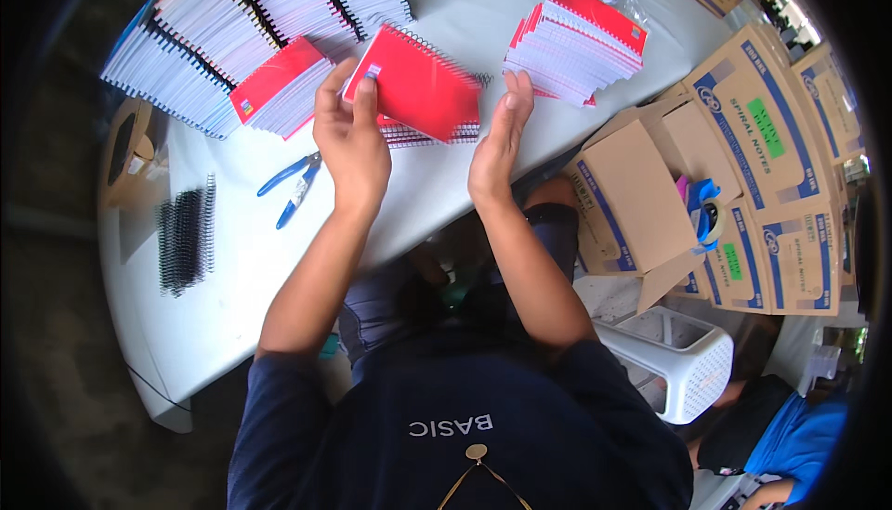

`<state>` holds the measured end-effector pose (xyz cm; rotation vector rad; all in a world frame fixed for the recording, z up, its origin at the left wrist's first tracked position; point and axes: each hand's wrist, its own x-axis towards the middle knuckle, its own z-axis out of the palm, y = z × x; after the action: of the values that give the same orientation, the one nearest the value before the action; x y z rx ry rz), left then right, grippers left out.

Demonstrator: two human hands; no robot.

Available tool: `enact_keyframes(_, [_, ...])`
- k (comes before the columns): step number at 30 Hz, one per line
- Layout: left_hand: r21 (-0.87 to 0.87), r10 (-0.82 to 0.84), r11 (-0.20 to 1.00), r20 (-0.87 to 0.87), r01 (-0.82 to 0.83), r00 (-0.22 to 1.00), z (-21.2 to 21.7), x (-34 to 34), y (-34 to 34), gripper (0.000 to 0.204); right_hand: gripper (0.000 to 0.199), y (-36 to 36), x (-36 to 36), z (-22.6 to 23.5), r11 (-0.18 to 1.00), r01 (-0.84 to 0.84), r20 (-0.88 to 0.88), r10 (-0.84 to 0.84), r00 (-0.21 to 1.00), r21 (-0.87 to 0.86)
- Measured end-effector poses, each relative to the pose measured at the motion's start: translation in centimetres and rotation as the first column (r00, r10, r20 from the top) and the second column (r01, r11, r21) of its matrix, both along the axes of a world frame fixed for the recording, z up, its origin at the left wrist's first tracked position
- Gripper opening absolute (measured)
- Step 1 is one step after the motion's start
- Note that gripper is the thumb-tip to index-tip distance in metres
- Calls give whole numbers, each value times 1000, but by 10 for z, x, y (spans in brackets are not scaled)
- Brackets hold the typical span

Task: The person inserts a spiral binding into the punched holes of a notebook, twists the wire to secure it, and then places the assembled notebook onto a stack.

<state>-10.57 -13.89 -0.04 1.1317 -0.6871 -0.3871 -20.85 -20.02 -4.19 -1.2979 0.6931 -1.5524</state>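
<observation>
A red spiral notebook (418,83) is tilted above the table, pinched by its left side between the thumb and fingers of my left hand (355,143). Black wire coil runs along its upper edge, and a loose end sticks out past the right corner. My right hand (497,143) is held upright beside the notebook's right end, fingers stretched out and holding nothing. Under the notebook lies a small pile of bound red notebooks (409,135), partly hidden. Blue-handled cutting pliers (295,183) rest on the table near my left wrist.
Black spiral coils (186,236) lie at the left. Red-covered stacks (279,83) stand beside tall rows of bound notebooks (242,22); another red stack (590,41) sits at right. Cardboard boxes (641,194) and a white stool (692,371) are on my right, with another person (790,436) beyond.
</observation>
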Motion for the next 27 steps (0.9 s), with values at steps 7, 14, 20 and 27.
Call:
enact_keyframes(7, [-416, 450, 892, 779, -177, 437, 5, -8, -36, 23, 63, -21, 1, -30, 974, -212, 99, 203, 974, 82])
enact_keyframes(14, [145, -55, 972, 905, -184, 422, -40, -27, -29, 27, 65, -27, -2, -39, 986, -146, -52, 150, 987, 85])
enact_keyframes(20, [192, -11, 891, 914, -411, 405, -35, 27, -33, 45, 50, -28, 0, -43, 997, 64, -365, -47, 930, 34])
enact_keyframes(27, [210, -52, 945, 854, -251, 518, -55, 48, -18, 24, 45, -16, 4, -27, 987, 5, -445, 67, 893, 160])
